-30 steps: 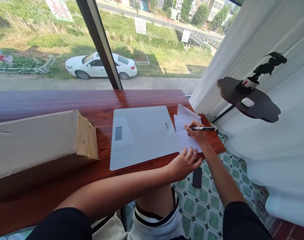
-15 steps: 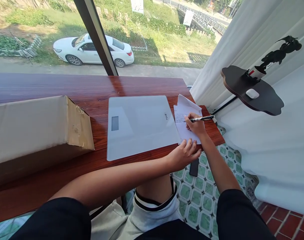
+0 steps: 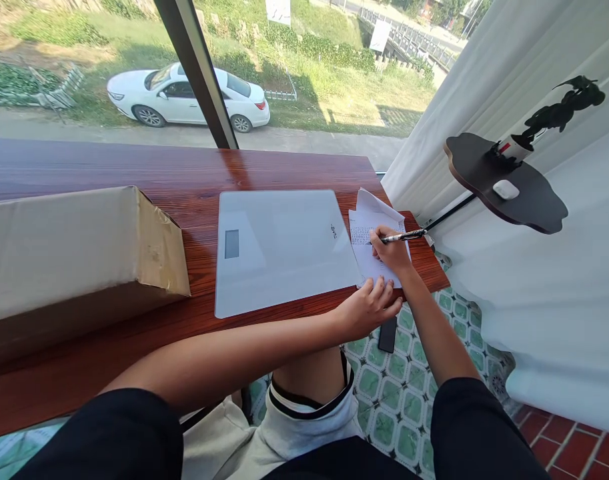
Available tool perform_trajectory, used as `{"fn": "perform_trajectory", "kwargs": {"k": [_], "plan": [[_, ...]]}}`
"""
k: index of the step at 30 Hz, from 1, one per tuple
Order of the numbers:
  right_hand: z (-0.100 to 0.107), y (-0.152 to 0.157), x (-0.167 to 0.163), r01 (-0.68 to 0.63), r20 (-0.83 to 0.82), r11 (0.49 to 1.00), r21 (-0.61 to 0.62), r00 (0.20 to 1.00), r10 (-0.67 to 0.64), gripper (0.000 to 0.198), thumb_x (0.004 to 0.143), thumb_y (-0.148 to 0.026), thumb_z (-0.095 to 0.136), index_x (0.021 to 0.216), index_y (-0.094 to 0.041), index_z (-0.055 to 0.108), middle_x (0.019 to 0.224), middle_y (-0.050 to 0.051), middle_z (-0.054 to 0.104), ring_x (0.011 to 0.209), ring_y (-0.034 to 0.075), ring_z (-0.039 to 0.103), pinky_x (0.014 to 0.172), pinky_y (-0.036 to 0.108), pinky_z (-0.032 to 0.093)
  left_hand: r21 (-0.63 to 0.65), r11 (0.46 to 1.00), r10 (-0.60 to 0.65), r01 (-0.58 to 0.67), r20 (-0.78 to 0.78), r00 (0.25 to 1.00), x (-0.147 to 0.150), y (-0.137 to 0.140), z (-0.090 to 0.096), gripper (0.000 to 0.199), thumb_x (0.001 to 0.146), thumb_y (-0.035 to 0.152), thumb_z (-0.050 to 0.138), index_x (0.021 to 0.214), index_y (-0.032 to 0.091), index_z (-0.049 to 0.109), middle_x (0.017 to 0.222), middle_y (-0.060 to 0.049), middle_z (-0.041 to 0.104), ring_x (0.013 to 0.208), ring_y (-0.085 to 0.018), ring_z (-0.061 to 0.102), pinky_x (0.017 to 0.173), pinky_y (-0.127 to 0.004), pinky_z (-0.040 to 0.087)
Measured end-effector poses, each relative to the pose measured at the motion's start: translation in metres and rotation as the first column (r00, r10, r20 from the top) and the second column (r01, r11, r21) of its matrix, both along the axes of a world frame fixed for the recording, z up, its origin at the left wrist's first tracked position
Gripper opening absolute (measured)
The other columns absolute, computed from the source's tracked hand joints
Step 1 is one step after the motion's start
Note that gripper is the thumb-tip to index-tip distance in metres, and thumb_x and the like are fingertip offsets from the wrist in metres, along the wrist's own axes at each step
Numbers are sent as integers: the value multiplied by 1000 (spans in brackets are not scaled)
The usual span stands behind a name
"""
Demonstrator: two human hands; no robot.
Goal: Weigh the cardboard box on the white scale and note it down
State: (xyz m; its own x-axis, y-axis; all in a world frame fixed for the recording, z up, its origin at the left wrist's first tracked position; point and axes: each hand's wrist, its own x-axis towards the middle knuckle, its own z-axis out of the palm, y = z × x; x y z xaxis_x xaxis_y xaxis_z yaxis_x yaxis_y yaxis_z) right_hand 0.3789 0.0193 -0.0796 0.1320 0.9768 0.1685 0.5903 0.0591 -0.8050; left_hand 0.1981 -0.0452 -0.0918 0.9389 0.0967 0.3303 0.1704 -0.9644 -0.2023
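My right hand point(image 3: 390, 253) is closed around a pen point(image 3: 405, 236), its tip down on a sheet of paper point(image 3: 379, 212) with handwritten lines. The paper lies at the right end of the wooden table and its upper part is folded or curled up. My left hand point(image 3: 368, 309) rests at the table's front edge, fingers stretched out, with the fingertips on the paper's lower edge. Just left of the paper lies a flat white glass scale point(image 3: 284, 253) with a small grey display.
A cardboard box point(image 3: 64, 247) stands on the left of the wooden table point(image 3: 194, 170). A dark phone point(image 3: 387, 335) is below the table edge, over the green tiled floor point(image 3: 394, 400). At the right, a small dark side table point(image 3: 527, 197) holds a potted plant and a white case, before white curtains.
The view has shifted very slightly. Both hands stay in about the same place, and the pen has tilted a little within my right hand.
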Motion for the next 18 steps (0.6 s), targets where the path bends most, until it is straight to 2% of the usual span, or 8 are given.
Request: {"fn": "perform_trajectory", "kwargs": {"k": [6,12,18], "plan": [[2,-1,-1,48,-48,998,-28,998,-50,38,95,-46,52,69,-20,45,51,-2,54,43,10,50,49,23,43,36,999,9,-9,11,1000,1,0,-2,52,94,28,44,144,16,46,143,-24,54,124,-37,58,96,-47,43],[3,-1,-2,38,-9,999,-5,999,-38,38,95,-43,52,67,-19,43,50,-3,53,42,10,48,51,23,44,55,998,10,-11,29,1000,1,-1,-3,53,92,30,45,143,15,46,142,-24,55,124,-37,59,96,-47,44],[1,1,0,31,-45,999,-18,999,-31,36,94,-39,52,66,-20,44,49,-4,51,42,10,48,50,23,43,62,998,9,-13,57,998,1,0,-4,52,92,29,44,142,15,48,141,-23,56,122,-37,60,96,-47,45]]}}
